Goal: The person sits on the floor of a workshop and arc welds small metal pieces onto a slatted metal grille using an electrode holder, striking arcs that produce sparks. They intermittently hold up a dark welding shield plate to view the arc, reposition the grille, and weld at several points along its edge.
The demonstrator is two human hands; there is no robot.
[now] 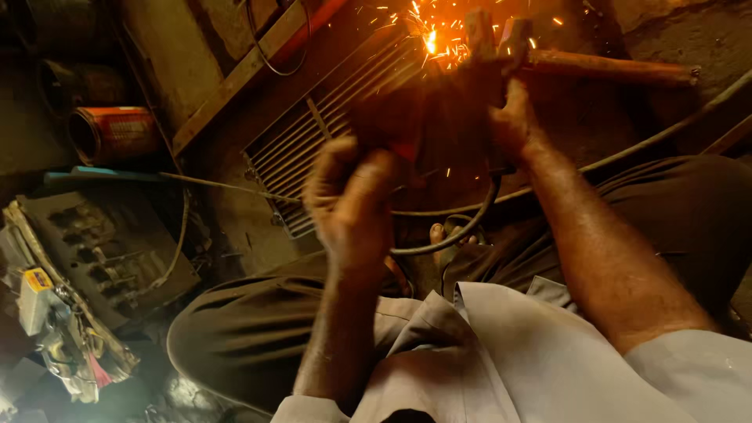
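The welding arc (430, 41) is struck on the metal grille (329, 133), up and ahead of the right hand (513, 121) clenched round the electrode holder, while the left hand (350, 205) grips a dark shield (427, 117) between.

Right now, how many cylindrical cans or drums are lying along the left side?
3. A red can lies at left; a darker drum sits just above it; another dark drum is in the top-left corner. More may be hidden in the shadow.

Head-worn view, steeply downward, close.
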